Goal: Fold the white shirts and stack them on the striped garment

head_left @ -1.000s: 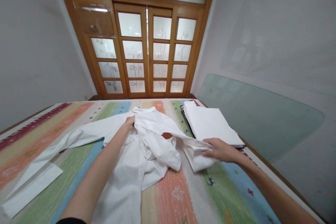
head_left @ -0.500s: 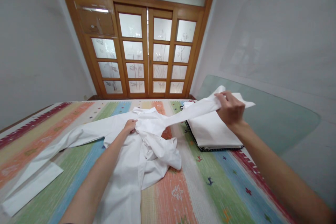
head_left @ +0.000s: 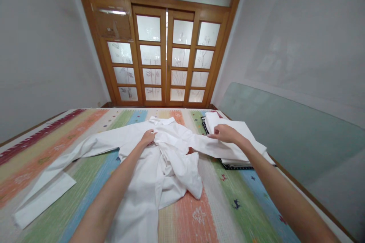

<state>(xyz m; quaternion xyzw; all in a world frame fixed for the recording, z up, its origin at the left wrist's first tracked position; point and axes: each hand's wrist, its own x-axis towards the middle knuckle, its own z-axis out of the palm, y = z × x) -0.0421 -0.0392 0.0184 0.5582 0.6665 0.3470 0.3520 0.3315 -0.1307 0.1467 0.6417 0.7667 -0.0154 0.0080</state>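
Observation:
A white long-sleeved shirt (head_left: 139,174) lies spread on the striped cover, collar at the far end. My left hand (head_left: 148,136) pinches its upper front, below the collar. The shirt's front panel (head_left: 182,171) is bunched and folded over to the right of that hand. One sleeve (head_left: 94,146) stretches left, its cuff end bent back toward me. The other sleeve (head_left: 203,144) runs right, across a folded white stack. Over this sleeve is my right hand (head_left: 226,133), a finger extended to the left and the hand not visibly gripping cloth.
The folded white cloth stack (head_left: 242,127), with dark edging beneath, sits at the right side of the striped cover (head_left: 182,220). A pale green panel (head_left: 273,121) stands along the right wall. Wooden glazed doors (head_left: 165,57) are at the back.
The right-hand sleeve, held up and stretched by my right hand before, has come down onto the stack. My right hand moved lower and left and let go. My left hand keeps its pinch.

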